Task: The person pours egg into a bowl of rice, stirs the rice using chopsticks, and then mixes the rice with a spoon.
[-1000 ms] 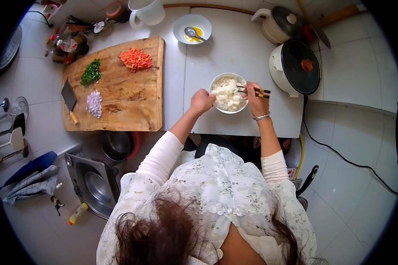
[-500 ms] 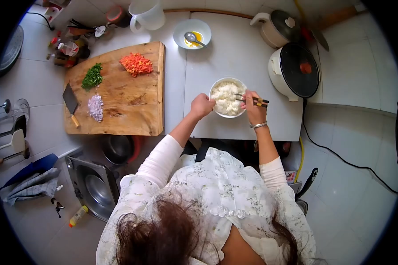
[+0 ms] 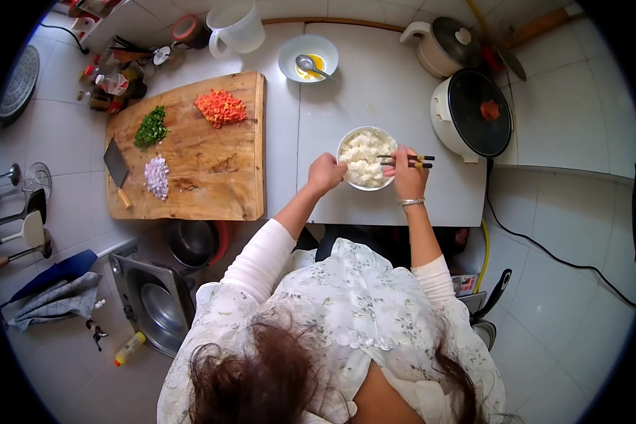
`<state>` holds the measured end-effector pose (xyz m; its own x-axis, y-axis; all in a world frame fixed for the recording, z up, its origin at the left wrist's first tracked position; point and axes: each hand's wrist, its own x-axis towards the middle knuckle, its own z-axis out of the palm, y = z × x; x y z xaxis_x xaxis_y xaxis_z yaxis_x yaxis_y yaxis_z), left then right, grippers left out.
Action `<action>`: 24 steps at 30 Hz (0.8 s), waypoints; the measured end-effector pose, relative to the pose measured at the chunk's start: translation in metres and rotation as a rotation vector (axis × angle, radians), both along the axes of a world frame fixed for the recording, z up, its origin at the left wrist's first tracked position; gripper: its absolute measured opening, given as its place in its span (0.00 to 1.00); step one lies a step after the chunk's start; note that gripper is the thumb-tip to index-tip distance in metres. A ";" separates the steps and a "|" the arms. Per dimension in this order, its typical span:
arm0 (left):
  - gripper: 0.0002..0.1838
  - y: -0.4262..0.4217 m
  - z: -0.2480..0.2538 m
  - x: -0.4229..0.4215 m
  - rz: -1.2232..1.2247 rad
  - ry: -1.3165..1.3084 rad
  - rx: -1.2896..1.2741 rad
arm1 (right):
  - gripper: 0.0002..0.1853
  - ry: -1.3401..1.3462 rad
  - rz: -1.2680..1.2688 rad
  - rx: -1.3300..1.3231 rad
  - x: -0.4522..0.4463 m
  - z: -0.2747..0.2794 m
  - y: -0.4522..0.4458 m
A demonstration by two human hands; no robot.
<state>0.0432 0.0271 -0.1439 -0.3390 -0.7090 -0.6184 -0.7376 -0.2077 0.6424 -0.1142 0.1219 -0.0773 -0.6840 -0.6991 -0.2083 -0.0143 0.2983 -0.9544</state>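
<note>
A white bowl (image 3: 366, 188) full of rice (image 3: 364, 152) stands near the front edge of the counter. My left hand (image 3: 326, 174) is closed on the bowl's left rim, thumb at the edge. In my right hand (image 3: 408, 175) is a pair of dark chopsticks (image 3: 422, 162), their tips in the rice at the bowl's right side. Behind it, a pale bowl (image 3: 287, 66) holds a spoon (image 3: 308, 65) and some yellow liquid.
The cutting board (image 3: 219, 198) on the left bears chopped red (image 3: 220, 108), green (image 3: 150, 128) and pale purple (image 3: 156, 177) pieces and a cleaver (image 3: 116, 163). A jug (image 3: 242, 30) stands behind. Cookers (image 3: 470, 113) are at the right.
The chopsticks have shifted within the rice, and their angle has changed slightly. My left hand keeps its hold on the bowl. The whole view has shifted a little.
</note>
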 end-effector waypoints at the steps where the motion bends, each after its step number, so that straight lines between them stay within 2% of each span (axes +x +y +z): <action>1: 0.13 -0.001 0.000 -0.001 -0.002 -0.003 0.001 | 0.18 -0.015 0.004 -0.039 0.000 0.003 -0.004; 6: 0.13 0.004 0.002 0.001 0.005 0.000 0.022 | 0.18 -0.029 0.037 -0.160 -0.006 0.040 0.013; 10: 0.13 0.002 -0.001 0.000 -0.002 0.002 0.024 | 0.17 -0.098 0.198 0.042 0.010 0.020 0.001; 11: 0.13 0.002 -0.003 0.001 0.004 0.001 0.033 | 0.16 -0.025 0.237 0.085 0.012 0.001 -0.001; 13: 0.14 0.003 -0.003 0.000 0.023 -0.003 0.041 | 0.15 0.048 0.253 0.083 0.004 0.003 -0.005; 17: 0.13 0.002 -0.011 0.000 0.025 0.043 0.054 | 0.13 0.245 0.259 -0.013 -0.002 0.024 0.004; 19: 0.14 0.002 0.001 -0.001 0.022 0.008 0.054 | 0.12 0.347 0.288 -0.052 -0.001 0.041 0.013; 22: 0.14 0.002 0.001 0.000 0.033 0.002 0.042 | 0.10 0.170 0.374 -0.081 0.009 0.037 0.018; 24: 0.14 0.003 -0.002 -0.001 0.023 0.008 0.038 | 0.08 0.244 0.451 -0.029 0.006 0.022 0.012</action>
<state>0.0422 0.0303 -0.1457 -0.3280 -0.6927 -0.6423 -0.7271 -0.2490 0.6398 -0.1077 0.1337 -0.0555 -0.3390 -0.9391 -0.0558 -0.3592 0.1840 -0.9150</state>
